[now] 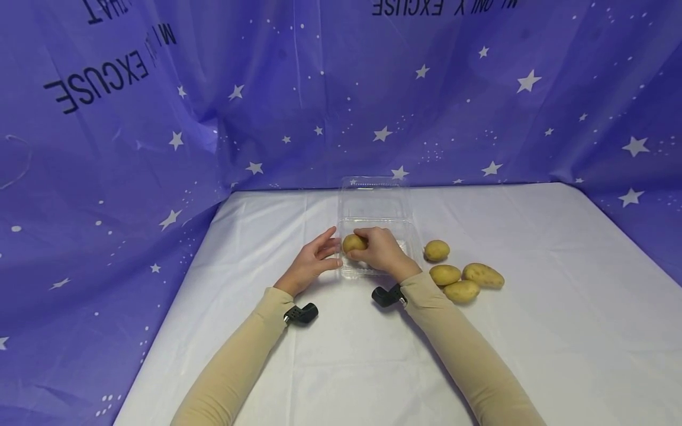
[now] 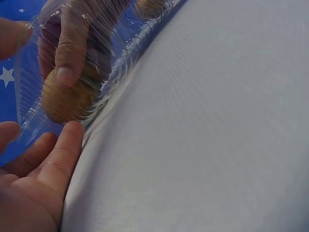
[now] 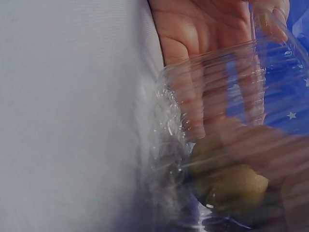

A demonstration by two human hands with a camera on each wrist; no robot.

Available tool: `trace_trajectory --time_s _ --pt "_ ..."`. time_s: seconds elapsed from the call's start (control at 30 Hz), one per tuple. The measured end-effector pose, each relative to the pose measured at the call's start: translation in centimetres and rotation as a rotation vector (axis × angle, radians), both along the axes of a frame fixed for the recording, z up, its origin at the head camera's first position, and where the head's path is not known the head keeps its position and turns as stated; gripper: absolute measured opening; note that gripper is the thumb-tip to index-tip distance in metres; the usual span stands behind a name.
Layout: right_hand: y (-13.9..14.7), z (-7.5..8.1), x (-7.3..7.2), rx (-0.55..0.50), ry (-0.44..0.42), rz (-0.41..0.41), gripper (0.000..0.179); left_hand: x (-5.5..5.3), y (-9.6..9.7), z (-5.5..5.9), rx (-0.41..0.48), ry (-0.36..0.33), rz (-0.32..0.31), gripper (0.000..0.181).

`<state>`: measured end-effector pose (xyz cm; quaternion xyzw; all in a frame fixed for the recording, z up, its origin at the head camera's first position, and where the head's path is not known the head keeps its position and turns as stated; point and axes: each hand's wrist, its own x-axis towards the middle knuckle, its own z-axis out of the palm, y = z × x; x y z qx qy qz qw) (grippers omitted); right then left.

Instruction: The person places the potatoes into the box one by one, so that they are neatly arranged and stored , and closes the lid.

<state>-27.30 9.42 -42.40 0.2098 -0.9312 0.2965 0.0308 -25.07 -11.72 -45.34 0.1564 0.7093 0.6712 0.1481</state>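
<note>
A clear plastic clamshell box (image 1: 375, 204) lies on the table with its lid folded back. Inside its left part, my right hand (image 1: 380, 249) grips a potato (image 1: 354, 243) between thumb and fingers. My left hand (image 1: 318, 260) is at the box's left side, fingers spread and fairly straight, fingertips right at the wall. Through the ribbed wall in the left wrist view, the potato (image 2: 67, 99) sits low in the box, near the left fingertips (image 2: 73, 129). In the right wrist view the potato (image 3: 231, 186) looks blurred behind the plastic.
Right of the box lie several loose potatoes: one potato (image 1: 437, 250) by the box's edge, the others grouped near the right forearm. A white cloth covers the table (image 1: 341, 367). Behind it hangs a purple curtain (image 1: 319, 89) with white stars.
</note>
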Motion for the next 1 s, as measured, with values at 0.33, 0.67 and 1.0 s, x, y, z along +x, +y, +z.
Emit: trace_trajectory --time_s 0.33,0.67,1.0 --pt "0.2 0.4 0.0 -0.011 0.033 -0.006 0.054 0.1 0.1 -0.1 0.024 -0.005 0.008 0.085" --pt "0.9 0.9 -0.2 0.059 0.022 0.001 0.048 -0.1 0.1 0.0 0.030 -0.011 0.003 0.085" --pt "-0.1 1.1 0.0 0.068 -0.015 -0.007 0.048 0.0 0.1 0.0 0.014 -0.005 -0.006 0.085"
